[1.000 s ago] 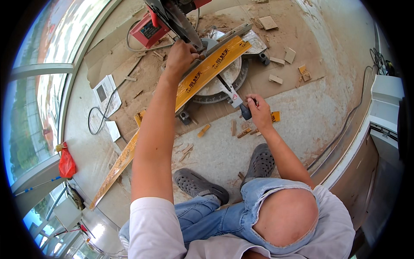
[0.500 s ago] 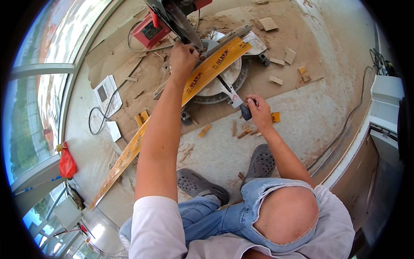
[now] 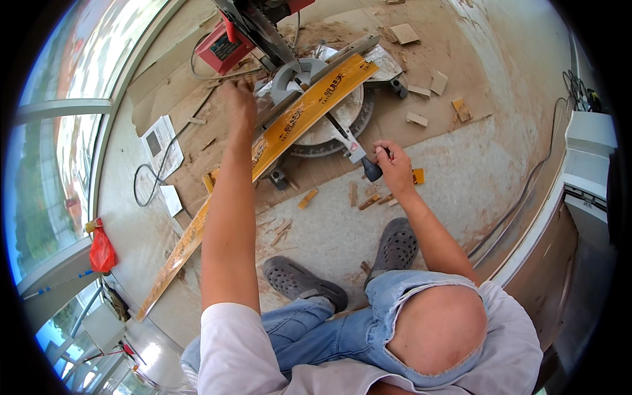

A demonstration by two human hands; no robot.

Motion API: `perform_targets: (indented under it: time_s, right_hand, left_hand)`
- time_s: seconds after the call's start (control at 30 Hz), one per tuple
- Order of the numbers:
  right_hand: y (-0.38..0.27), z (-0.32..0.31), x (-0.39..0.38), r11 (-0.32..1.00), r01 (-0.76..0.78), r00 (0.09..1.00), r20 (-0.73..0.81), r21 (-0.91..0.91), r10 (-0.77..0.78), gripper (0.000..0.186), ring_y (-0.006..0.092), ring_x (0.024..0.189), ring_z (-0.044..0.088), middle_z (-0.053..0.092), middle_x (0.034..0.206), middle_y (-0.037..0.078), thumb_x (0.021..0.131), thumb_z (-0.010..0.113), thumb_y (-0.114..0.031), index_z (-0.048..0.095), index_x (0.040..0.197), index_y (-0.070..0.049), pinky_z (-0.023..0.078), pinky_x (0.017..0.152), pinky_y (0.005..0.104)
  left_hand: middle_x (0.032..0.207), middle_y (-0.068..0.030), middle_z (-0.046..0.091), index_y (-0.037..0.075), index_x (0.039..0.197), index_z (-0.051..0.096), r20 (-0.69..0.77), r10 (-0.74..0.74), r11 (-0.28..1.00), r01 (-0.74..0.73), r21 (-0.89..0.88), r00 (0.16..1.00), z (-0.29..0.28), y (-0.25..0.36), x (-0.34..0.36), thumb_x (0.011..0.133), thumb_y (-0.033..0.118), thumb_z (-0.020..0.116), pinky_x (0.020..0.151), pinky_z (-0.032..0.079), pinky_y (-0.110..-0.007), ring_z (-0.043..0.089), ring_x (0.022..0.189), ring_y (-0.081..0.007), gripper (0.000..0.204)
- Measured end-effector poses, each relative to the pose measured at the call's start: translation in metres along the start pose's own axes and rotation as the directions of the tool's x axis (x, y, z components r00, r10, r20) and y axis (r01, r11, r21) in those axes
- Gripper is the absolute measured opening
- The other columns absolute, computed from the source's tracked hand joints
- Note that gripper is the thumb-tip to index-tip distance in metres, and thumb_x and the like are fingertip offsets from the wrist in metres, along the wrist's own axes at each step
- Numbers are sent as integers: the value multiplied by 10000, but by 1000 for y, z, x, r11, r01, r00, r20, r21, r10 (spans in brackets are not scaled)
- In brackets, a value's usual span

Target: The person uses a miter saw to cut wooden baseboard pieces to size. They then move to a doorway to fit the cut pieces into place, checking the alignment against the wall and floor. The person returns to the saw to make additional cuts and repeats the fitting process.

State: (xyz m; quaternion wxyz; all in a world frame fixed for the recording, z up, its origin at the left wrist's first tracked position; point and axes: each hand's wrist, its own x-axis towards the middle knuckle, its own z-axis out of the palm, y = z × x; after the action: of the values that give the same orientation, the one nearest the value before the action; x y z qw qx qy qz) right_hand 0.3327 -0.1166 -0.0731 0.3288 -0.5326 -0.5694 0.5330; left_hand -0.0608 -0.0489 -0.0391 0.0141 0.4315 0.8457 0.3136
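Observation:
A long board in yellow printed wrapping [image 3: 299, 118] lies slantwise across the round table of a miter saw [image 3: 359, 122] and runs down to the lower left. My left forearm crosses over it. Just left of the saw's fence is my left hand [image 3: 238, 102], low over the cardboard; its fingers are smeared and blend with the sawdust. The saw blade [image 3: 273, 36] is raised behind the board. My right hand [image 3: 395, 169] has curled fingers, close beside the black knob [image 3: 372, 169] on the saw's front arm. What those fingers hold, if anything, is hidden.
Dusty cardboard [image 3: 428, 59] under the saw carries several wood offcuts [image 3: 404, 34]. A black cable [image 3: 164, 178] loops past a printed sheet [image 3: 162, 145] at left. More scraps [image 3: 307, 198] lie near my grey clogs [image 3: 303, 283]. A red bag [image 3: 101, 249] hangs by the window.
My left hand has moved left, away from the blade and fence area, uncovering the saw's centre. My right hand stays beside the knob. The view has shifted slightly.

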Motion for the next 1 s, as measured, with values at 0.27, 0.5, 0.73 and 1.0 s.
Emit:
perform_targets:
  time_s: [0.27,0.5,0.73,1.0]
  right_hand:
    - [9,-5,-5,996,-15,1000,-18,-89,14,197,157,803,643,733,960,96,1008,617,-164,707,1124,-33,509,744,306]
    - [11,-4,-3,997,-68,997,-21,42,69,191,170,861,688,738,974,100,1007,615,-157,708,1120,-35,531,782,313]
    - [14,-7,-6,996,-53,998,-28,-65,51,193,195,873,697,748,976,110,1008,611,-167,708,1113,-37,535,794,326]
    - [15,-7,-5,998,-51,998,-27,-23,50,178,176,865,693,741,954,119,1003,624,-154,709,1105,-36,532,777,309]
  left_hand:
    - [1000,-172,733,58,990,796,179,281,959,-285,-4,943,-10,73,-43,891,277,720,852,529,-420,689,928,-328,252]
    - [946,-165,773,139,922,834,338,86,974,-151,171,937,25,100,-40,812,282,686,925,514,-429,687,975,-350,234]
    - [899,-133,771,138,883,834,312,164,955,-230,189,936,28,95,-40,806,300,739,883,507,-472,681,945,-361,203]
    - [943,-173,741,16,1047,764,74,25,978,-9,-210,997,1,80,-44,908,303,747,843,514,-423,682,891,-324,320]
